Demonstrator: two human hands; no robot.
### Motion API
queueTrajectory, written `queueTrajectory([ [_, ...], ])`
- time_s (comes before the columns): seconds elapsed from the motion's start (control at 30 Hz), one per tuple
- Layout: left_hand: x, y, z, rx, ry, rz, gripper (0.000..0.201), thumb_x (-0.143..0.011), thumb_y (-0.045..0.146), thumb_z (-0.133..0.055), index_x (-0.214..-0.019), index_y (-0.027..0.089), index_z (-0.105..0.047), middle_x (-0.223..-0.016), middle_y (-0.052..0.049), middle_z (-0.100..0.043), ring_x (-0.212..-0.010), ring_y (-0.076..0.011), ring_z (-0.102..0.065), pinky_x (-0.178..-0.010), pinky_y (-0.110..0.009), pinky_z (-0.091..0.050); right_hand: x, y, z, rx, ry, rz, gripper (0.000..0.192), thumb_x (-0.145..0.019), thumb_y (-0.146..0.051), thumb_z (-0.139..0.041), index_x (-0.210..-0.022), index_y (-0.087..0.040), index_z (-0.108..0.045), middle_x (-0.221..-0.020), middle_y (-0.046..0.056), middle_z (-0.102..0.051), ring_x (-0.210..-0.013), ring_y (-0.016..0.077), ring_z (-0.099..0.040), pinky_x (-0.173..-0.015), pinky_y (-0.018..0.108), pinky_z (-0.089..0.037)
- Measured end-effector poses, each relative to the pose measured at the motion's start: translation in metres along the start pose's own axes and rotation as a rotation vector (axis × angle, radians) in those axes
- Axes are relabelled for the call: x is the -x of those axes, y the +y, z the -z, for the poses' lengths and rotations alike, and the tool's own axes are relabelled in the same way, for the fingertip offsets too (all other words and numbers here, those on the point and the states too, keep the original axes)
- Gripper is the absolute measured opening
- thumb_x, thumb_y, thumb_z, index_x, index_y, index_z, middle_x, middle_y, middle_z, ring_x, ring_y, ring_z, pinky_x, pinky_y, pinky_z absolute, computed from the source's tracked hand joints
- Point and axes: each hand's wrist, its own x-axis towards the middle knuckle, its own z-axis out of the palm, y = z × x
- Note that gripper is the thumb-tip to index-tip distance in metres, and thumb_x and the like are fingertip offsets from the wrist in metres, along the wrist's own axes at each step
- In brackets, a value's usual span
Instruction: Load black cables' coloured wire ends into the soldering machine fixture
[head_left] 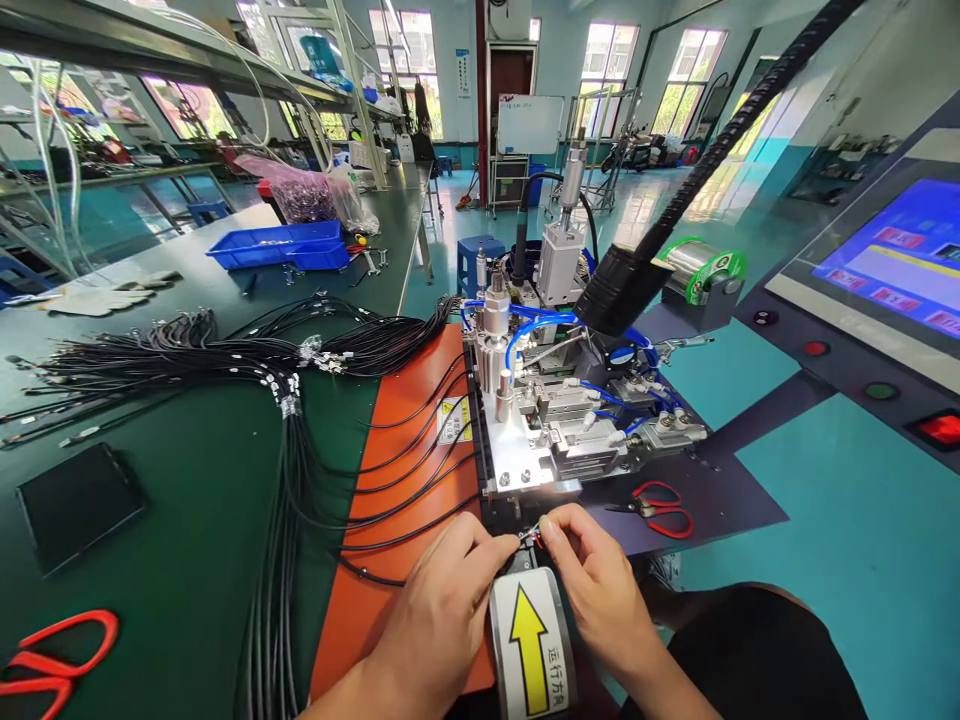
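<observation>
At the near end of a metal soldering-type machine [592, 440], my two hands meet over a small dark fixture [523, 562]. My left hand [454, 585] is closed in a pinch on a black cable [382, 577], which runs in from the left and vanishes under the fingers. Thin coloured wires [535, 535], some red and green, stick out between the hands. Thumb and forefinger of my right hand [592, 575] pinch these wires; their exact tips are partly hidden. Just below the fingers is a curved white cover [531, 640] with a yellow arrow.
Bundled black cables [285, 520] cross the green bench and orange mat [420, 400]. Red-handled snips [664, 510] lie right of the machine, and red-handled scissors [67, 655] at lower left. A solder spool [701, 270], black flexible tube [720, 160] and control screen [900, 240] stand right.
</observation>
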Motion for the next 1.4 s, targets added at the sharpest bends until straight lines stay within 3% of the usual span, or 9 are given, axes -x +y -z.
queueTrajectory([
  [0.9, -0.0016, 0.0014, -0.0019, -0.183, 0.038, -0.073, 0.035, -0.090, 0.002, -0.045, -0.118, 0.018, -0.057, -0.090, -0.006, -0.052, -0.079, -0.0179, -0.052, -0.068, -0.029, -0.051, -0.0025, -0.0033, -0.0035, 0.084, 0.040, -0.049, 0.041, -0.099, -0.057, -0.046, -0.083, -0.020, -0.056, -0.075, -0.001, -0.050, -0.071, 0.0155, -0.047, -0.063, 0.026, -0.037],
  [1.4, -0.0052, 0.0023, -0.0025, -0.268, 0.025, -0.074, 0.029, -0.091, 0.005, -0.048, -0.113, 0.016, -0.062, -0.089, -0.006, -0.049, -0.078, -0.0193, -0.047, -0.067, -0.032, -0.048, 0.0010, -0.0055, -0.0078, 0.123, 0.047, -0.037, 0.044, -0.100, -0.059, -0.040, -0.085, -0.020, -0.053, -0.073, -0.001, -0.050, -0.067, 0.0151, -0.046, -0.062, 0.026, -0.039],
])
